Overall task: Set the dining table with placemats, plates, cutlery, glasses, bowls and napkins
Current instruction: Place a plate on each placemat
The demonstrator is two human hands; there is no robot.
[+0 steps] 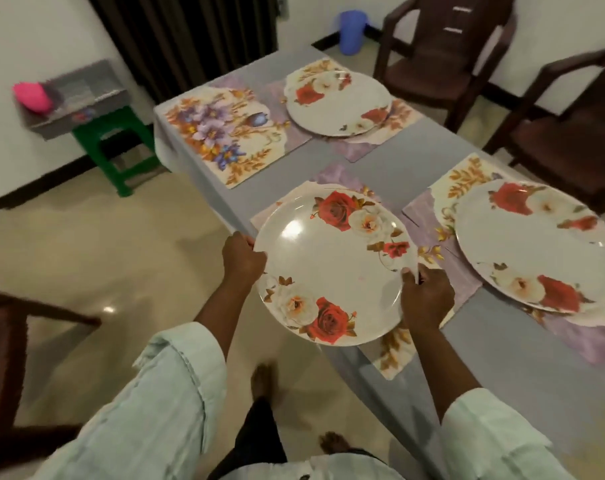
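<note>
I hold a white plate with red roses (332,268) over the near-left placemat (394,355) at the table's edge. My left hand (243,258) grips its left rim and my right hand (427,297) grips its right rim. A second rose plate (536,247) lies on the near-right placemat (467,181). A third plate (337,103) rests on the far-right placemat (398,116). The far-left floral placemat (221,133) carries nothing.
The table (411,157) has a grey cloth. Two dark brown chairs (443,53) stand along its right side, and another chair (13,358) is at my left. A green stool (117,147) with a grey tray (76,95) stands by the wall. A blue bucket (351,31) sits on the floor.
</note>
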